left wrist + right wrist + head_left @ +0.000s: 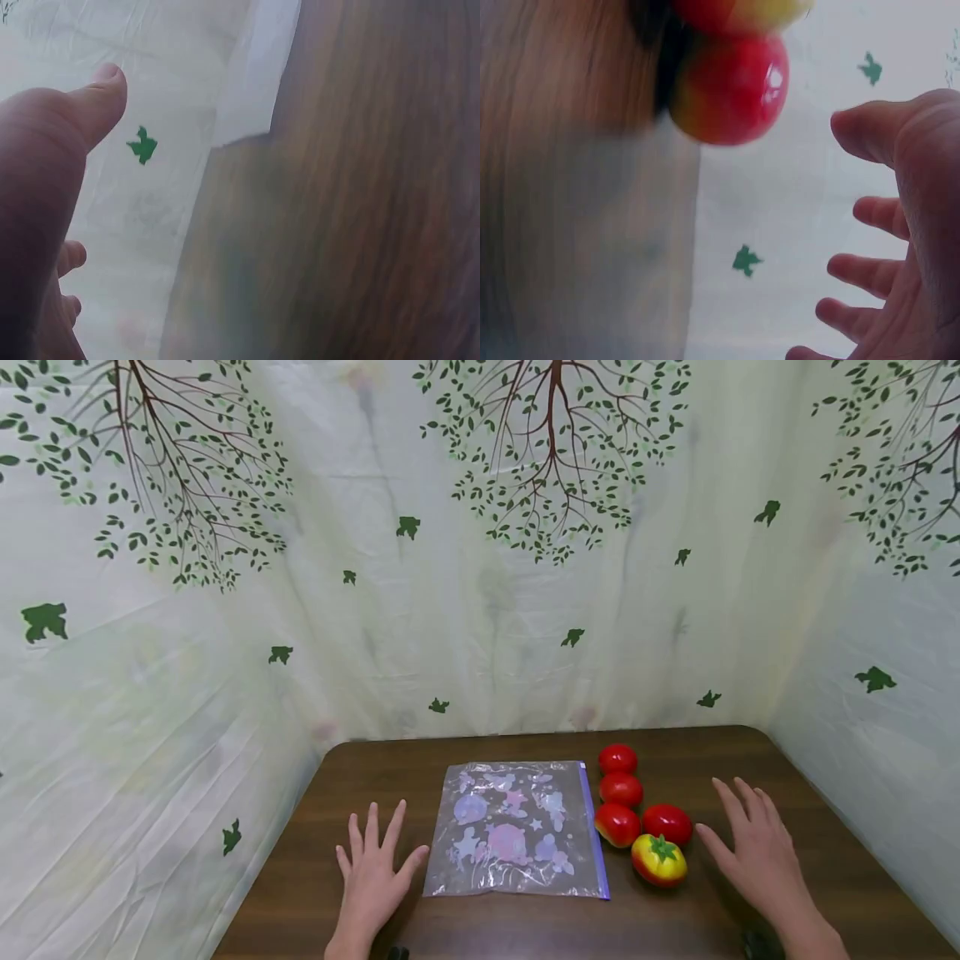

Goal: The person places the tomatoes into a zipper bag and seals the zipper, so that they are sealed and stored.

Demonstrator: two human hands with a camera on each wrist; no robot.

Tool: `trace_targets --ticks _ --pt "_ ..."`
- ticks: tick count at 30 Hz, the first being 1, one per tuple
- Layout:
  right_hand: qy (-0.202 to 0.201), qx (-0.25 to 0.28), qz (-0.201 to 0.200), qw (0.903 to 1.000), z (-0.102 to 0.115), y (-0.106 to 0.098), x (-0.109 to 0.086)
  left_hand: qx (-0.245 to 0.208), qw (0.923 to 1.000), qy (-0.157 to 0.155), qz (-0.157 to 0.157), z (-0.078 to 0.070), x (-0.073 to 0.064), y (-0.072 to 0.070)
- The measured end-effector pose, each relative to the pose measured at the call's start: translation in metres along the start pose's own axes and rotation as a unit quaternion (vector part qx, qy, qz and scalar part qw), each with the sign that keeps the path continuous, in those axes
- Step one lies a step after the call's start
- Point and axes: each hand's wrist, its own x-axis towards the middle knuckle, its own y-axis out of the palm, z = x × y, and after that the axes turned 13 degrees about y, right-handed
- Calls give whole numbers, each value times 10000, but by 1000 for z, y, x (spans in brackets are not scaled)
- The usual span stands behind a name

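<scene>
A clear plastic zip bag with pastel cartoon prints lies flat on the table, its purple zip edge on the right. Beside that edge sit several shiny round toy fruits that look like tomatoes; a red one is near a red-and-yellow one with a green top. My left hand, fingers spread, is to the left of the bag and apart from it. To the right of the fruits, my right hand has its fingers extended and holds nothing. The right wrist view shows a red fruit near that thumb, with a gap between them.
The brown wooden table has rounded far corners. A pale cloth curtain printed with trees and green leaf shapes hangs behind it and along both sides. Small dark objects show at the bottom edge near both wrists.
</scene>
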Motion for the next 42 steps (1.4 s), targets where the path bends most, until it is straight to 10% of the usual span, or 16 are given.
trace_targets --ticks 28,42 --pt "-662 1176 573 9892 95 5 -18 -878 9906 1028 -187 -53 14 -1" --pt "-693 1487 1046 9809 137 30 -33 -1603 9740 1525 487 -69 30 8"
